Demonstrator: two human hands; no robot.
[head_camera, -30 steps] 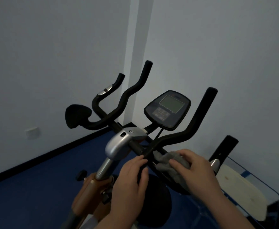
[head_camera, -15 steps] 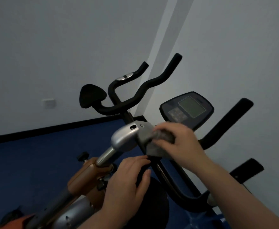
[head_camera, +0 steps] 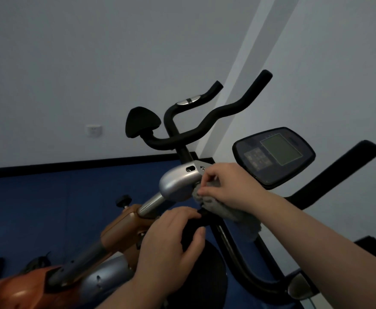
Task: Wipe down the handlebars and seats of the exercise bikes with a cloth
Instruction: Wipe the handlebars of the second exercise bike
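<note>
An exercise bike fills the view, with black handlebars curving up and away and a silver clamp housing at their centre. My right hand grips a grey cloth and holds it against the bar right beside the silver housing. Below it, my left hand curls round a black part of the handlebar, thumb on the near side. The cloth's loose end hangs down over the right-hand bar. No seat is in sight.
A black console with a grey screen sits right of my hands. The orange frame and silver post run down to the lower left. Blue floor, a white wall and a wall socket lie behind.
My right hand has carried the cloth from the lower right bar up and left to the silver housing. My left hand kept its hold. The view has swung left.
</note>
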